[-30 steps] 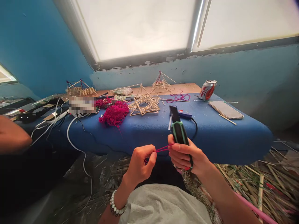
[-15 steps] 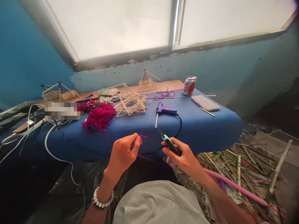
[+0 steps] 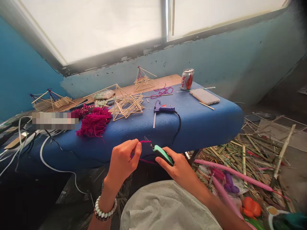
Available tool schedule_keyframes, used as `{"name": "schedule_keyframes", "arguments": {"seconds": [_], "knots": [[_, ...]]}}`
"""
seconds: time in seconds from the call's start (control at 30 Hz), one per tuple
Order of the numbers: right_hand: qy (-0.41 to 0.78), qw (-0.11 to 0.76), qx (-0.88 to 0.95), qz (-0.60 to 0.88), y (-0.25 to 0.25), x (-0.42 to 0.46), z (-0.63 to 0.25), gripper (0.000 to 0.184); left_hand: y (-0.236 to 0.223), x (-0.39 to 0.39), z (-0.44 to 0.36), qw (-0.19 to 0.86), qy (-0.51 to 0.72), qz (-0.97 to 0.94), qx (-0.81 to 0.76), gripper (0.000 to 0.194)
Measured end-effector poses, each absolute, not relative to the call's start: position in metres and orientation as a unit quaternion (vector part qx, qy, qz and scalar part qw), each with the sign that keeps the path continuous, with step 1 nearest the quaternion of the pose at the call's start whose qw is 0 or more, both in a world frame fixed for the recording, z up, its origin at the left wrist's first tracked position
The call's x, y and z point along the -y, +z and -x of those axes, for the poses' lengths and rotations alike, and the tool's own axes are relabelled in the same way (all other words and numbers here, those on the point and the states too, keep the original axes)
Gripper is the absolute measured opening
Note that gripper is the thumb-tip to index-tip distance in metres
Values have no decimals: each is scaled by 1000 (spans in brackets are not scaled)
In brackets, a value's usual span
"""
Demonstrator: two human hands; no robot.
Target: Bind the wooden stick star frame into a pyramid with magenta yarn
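While the left hand (image 3: 124, 163) pinches a strand of magenta yarn (image 3: 144, 141) between thumb and fingers, the right hand (image 3: 178, 171) closes around a utility knife (image 3: 163, 154), its green-and-black handle lying along the palm. The knife's short, narrow blade (image 3: 147, 141) points left toward the yarn. The hands are apart but close together, and the blade sits just beside the strand; whether they touch is too small to tell. The thin strand pokes out past the left fingers, and a loose length hangs below, toward the right hand.

Ahead of the hands lies a blue padded board (image 3: 201, 129). A glue gun (image 3: 163, 109) rests straight ahead, a heap of magenta yarn (image 3: 94, 122) ahead of the left hand, and a stick star frame (image 3: 126, 107) between them. A pearl bracelet (image 3: 105, 209) circles the left wrist.
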State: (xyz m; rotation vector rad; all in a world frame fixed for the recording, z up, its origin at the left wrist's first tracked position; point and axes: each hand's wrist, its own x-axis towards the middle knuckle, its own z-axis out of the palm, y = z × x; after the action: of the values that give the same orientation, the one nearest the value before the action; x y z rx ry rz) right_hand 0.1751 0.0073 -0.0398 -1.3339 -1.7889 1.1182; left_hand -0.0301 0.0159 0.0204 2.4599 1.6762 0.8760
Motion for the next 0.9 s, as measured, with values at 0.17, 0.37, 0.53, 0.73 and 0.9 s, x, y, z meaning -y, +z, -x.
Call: {"name": "schedule_keyframes", "arguments": {"seconds": [0.17,0.37,0.53,0.73,0.9], "knots": [[369,334,662,559,-49,-13,-176,50,12,-13,29,7,277,-812,-514,36],[274,314,691,591,-59,-12,-171,52,-6,-7,26,134,336,-807,-468,41],[177,319,710,603,-61,-7,-167,52,-16,-1,18,205,457,-719,-482,39],[115,336,710,608,-62,-10,-174,51,-42,6,-1,271,517,-646,-492,49],[86,341,724,593,-63,-9,-180,45,-54,14,-14,422,619,-512,-421,63]]}}
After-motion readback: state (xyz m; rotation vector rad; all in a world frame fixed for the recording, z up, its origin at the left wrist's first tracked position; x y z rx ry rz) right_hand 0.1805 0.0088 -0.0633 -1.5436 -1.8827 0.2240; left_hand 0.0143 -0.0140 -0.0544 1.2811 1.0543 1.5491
